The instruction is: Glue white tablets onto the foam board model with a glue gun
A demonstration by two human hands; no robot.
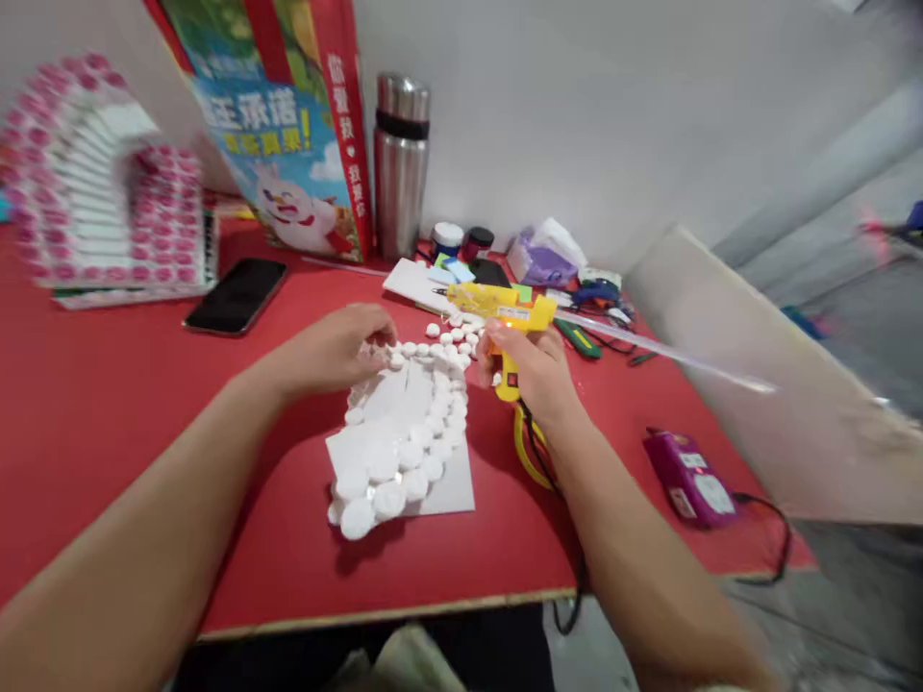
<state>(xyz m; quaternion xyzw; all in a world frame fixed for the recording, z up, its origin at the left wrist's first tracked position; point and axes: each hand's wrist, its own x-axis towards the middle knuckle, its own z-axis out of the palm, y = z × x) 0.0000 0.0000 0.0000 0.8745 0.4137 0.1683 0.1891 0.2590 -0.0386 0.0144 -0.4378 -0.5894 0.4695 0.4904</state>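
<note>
My right hand [530, 370] is closed around the handle of a yellow hot glue gun [494, 300], whose nozzle points left and a little away from me. A long clear glue stick [670, 358] sticks out of its back end. Before me stands a white card piece [389, 399] edged with rows of round white discs [414, 452]. My left hand [353, 348] has its fingers curled on the far left edge of this piece, at the row of discs. Its fingertips are partly hidden. Several loose white discs [458, 336] lie just beyond the piece, below the glue gun.
At the left are a pink-and-white arch-shaped piece [93, 183] and a black phone [236, 296]. A printed bag [288, 125] and a steel flask [402, 168] stand behind. A tissue pack [546, 252], a green cutter [577, 338] and a purple corded box [690, 478] are rightward.
</note>
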